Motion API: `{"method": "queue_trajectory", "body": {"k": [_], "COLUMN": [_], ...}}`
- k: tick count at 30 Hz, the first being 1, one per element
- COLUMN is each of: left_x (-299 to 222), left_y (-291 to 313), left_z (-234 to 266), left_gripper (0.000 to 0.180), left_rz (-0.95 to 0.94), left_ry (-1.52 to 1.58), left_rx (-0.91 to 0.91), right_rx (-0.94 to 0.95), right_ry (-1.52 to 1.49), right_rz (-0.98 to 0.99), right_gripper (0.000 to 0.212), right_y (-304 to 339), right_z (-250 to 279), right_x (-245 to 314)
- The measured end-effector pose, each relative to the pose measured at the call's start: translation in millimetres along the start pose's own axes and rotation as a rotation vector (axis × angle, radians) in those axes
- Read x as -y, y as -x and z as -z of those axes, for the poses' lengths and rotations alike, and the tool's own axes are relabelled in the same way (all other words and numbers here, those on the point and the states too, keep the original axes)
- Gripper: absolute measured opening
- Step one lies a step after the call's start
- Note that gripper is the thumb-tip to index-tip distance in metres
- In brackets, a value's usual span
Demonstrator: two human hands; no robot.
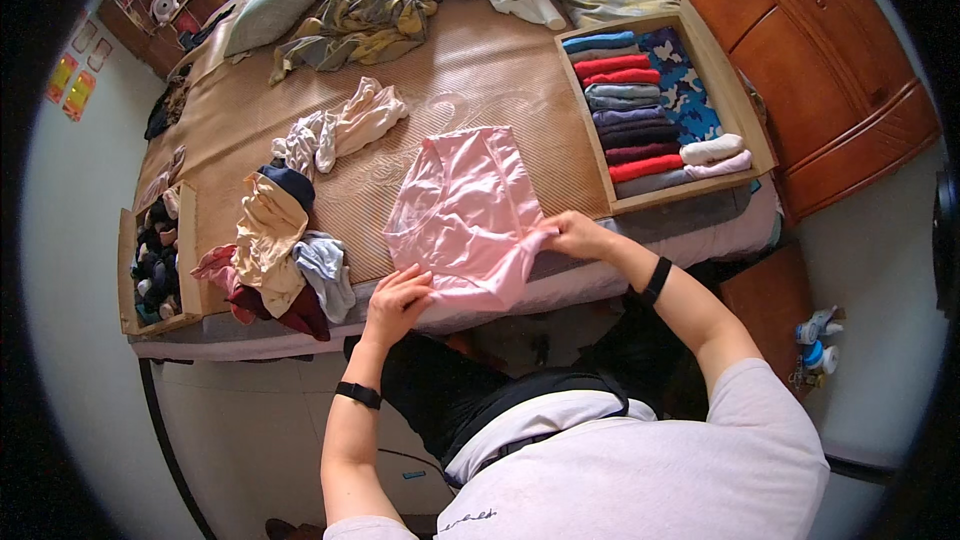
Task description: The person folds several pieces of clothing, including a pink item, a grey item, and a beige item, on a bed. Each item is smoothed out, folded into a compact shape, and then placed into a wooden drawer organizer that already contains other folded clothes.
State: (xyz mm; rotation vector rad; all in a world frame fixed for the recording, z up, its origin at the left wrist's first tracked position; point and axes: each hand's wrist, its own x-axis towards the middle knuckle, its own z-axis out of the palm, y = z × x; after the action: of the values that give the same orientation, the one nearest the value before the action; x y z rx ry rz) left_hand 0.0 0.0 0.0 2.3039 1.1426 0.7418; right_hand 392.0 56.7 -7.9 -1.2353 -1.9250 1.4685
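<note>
A pair of pink underpants [465, 205] lies spread on the woven bed mat, its near edge reaching the front of the bed. My right hand [578, 236] pinches the right side of the pink cloth and lifts that corner a little. At the lower left edge of the same garment rests my left hand [400, 298], its fingers lying on the fabric. A wooden box [690, 188] to the right holds a row of rolled clothes in several colours. Left of the underpants is a heap of loose clothes [270, 230], beige, grey and dark red.
Farther back lie pale crumpled garments [365, 118]. A small box of dark socks or similar cloth [188, 280] stands at the bed's left corner. A rumpled quilt [375, 25] and a pillow [280, 10] are at the far side. The wooden headboard [790, 60] bounds the right.
</note>
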Motion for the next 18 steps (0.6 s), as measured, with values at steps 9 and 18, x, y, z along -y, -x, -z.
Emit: {"method": "queue_trajectory", "body": {"k": [9, 18], "left_x": [24.8, -17.4], "left_y": [-32.4, -28.8], "left_z": [-10.7, -30.0], "left_gripper": [0.037, 0.022], "left_rz": [0.768, 0.681], "left_ry": [0.503, 0.159], "left_rx": [-0.236, -0.499], "right_rx": [-0.477, -0.753], "right_ry": [0.032, 0.275], "right_rz": [-0.335, -0.285], "right_gripper": [0.041, 0.049], "right_y": [-41.4, -30.6], "right_z": [-17.1, -45.0], "right_x": [21.9, 39.1]}}
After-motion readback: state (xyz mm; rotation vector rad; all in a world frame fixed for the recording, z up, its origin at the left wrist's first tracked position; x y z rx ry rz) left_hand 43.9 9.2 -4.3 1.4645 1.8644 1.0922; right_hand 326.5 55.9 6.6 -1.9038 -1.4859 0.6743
